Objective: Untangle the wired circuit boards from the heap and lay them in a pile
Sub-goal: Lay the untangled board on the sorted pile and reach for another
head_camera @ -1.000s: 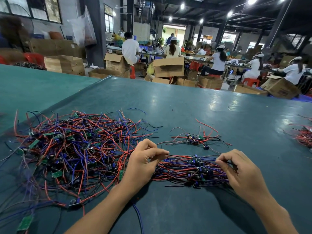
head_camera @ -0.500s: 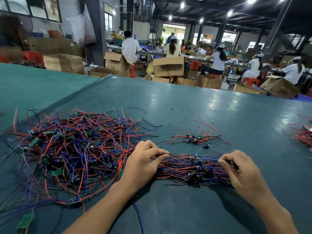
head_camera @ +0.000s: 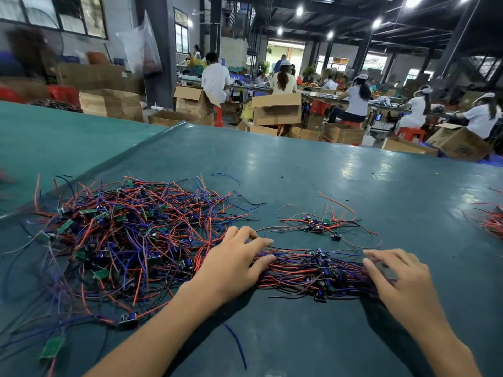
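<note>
- Left hand (head_camera: 234, 263): the pinch of half a second ago is gone. Fingers now lie nearly straight, resting on the left end of the pile (head_camera: 318, 270). Released, gripping nothing.
- Right hand (head_camera: 402, 278): same change. Fingers are uncurled and spread, tips just touching the wire ends at the pile's right end. Holding nothing.
- Pile: flat on the table (head_camera: 299, 164) between the two hands, wires running roughly left-right, boards (head_camera: 322, 258) bunched mid-length. It hasn't shifted noticeably; only the hands have changed.
- Heap (head_camera: 130, 235): just left of the left hand. Its right fringe meets the pile's left wire ends; can't tell whether they're tangled or only overlapping. It's still large, so most of the sorting remains.
- Small cluster (head_camera: 318, 224): a few boards with loose wires, just behind the pile and apart from it.
- Wire bunch (head_camera: 492, 223): far right edge, well apart.
- Read: the latest set looks laid down and smoothed in. This cycle is probably done, and next is likely a reach back into the heap.
- Risk: heap wires beside the left wrist could drag the pile as that hand lifts.
</note>
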`<state>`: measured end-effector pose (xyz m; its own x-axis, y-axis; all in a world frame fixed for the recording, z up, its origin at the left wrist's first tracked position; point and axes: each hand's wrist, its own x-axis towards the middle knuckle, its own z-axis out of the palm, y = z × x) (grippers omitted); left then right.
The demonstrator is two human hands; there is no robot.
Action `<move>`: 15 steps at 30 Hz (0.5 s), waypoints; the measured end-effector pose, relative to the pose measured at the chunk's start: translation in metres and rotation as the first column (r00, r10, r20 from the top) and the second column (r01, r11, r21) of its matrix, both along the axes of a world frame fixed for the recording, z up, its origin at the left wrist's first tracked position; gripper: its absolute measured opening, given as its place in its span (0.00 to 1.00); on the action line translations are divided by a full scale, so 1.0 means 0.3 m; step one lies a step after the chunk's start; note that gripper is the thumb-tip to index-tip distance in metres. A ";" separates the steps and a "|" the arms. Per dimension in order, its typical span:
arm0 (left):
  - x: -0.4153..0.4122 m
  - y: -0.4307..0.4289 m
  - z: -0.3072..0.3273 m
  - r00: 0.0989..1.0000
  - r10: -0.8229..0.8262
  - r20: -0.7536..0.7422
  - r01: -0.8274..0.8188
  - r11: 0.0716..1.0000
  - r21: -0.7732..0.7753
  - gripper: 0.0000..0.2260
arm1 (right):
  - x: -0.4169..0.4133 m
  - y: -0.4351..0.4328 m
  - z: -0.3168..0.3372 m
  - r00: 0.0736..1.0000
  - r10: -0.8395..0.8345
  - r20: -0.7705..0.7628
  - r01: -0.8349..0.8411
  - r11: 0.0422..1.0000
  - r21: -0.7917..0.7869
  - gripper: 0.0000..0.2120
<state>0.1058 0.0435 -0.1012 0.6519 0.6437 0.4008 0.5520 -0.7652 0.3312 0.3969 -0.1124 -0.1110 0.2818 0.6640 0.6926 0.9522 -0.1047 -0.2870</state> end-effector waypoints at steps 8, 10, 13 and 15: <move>-0.161 0.212 0.242 0.982 0.173 -0.071 -0.170 0.985 0.042 0.12 | -0.215 0.110 0.077 0.968 0.154 0.201 -0.204 0.943 0.261 0.07; -0.205 0.275 0.255 0.954 0.221 -0.203 -0.220 0.975 0.025 0.14 | -0.311 0.169 0.099 0.956 0.228 0.183 -0.265 0.941 0.210 0.06; -0.235 0.343 0.240 0.951 0.239 -0.195 -0.231 0.971 0.064 0.12 | -0.433 0.287 0.122 0.972 0.234 0.025 -0.235 0.962 0.137 0.06; -0.223 0.391 0.228 0.943 0.266 -0.200 -0.249 0.962 0.108 0.12 | -0.517 0.351 0.126 0.975 0.195 -0.102 -0.186 0.979 0.088 0.07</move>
